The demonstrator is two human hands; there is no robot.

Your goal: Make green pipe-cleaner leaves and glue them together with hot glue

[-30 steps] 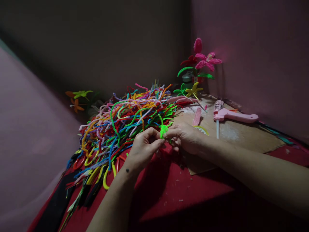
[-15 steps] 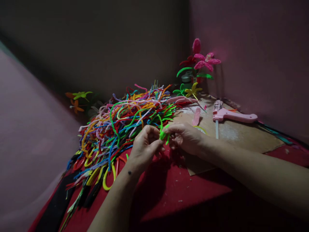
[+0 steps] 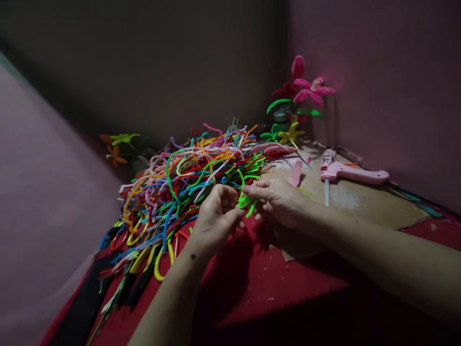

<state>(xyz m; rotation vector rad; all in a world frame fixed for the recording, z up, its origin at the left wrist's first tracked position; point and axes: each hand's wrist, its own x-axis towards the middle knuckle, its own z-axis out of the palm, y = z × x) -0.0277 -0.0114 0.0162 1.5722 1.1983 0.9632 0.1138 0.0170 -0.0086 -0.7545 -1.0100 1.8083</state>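
Observation:
A bright green pipe cleaner (image 3: 245,201), bent into a small bundle with loose ends, is between my two hands over the red cloth (image 3: 266,293). My left hand (image 3: 220,209) pinches its left side with thumb and fingers. From the right, my right hand (image 3: 275,199) grips the other side, thumb and forefinger pressed together on it. Just behind the hands lies a big tangled heap of pipe cleaners (image 3: 201,163) in many colours. Fingers partly cover the green piece, so its full shape is hidden.
A pink glue gun (image 3: 356,173) rests on a cardboard sheet (image 3: 374,206) at the right. Pipe-cleaner flowers (image 3: 314,90) stand at the back against the wall. Yellow-handled tools (image 3: 158,269) and several scissor-like handles lie at the heap's left front. Orange flowers (image 3: 117,156) stand far left.
The view has shifted slightly. My right-hand fingers have moved a little on the green pipe cleaner, and its loose end now points more downward-left. Both hands still hold it.

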